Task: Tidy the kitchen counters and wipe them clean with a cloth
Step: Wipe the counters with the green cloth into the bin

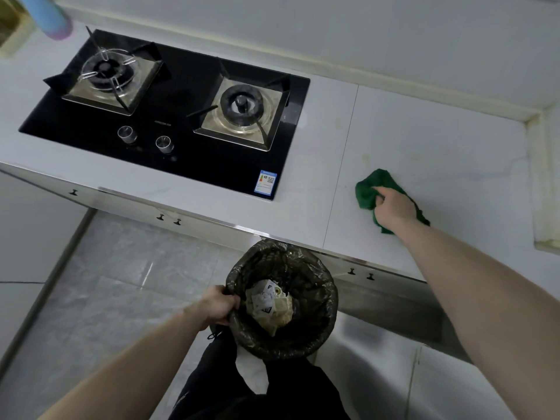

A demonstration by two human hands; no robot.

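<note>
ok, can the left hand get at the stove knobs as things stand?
Probably not yet: the left hand grips the bin rim below the counter. The path up to the knobs looks free, but it would have to let go first.

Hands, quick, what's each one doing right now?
Left hand: gripping rim of black-bagged round trash bin.
Right hand: gripping crumpled green cloth on white counter.

A stove is set into the bench toward its left, with a bottle behind it at the far left corner. To the stove's right a cloth lies on the bench under the right hand. Below the bench's front edge, a bin with rubbish in it is held at its left rim by the left hand.
</note>
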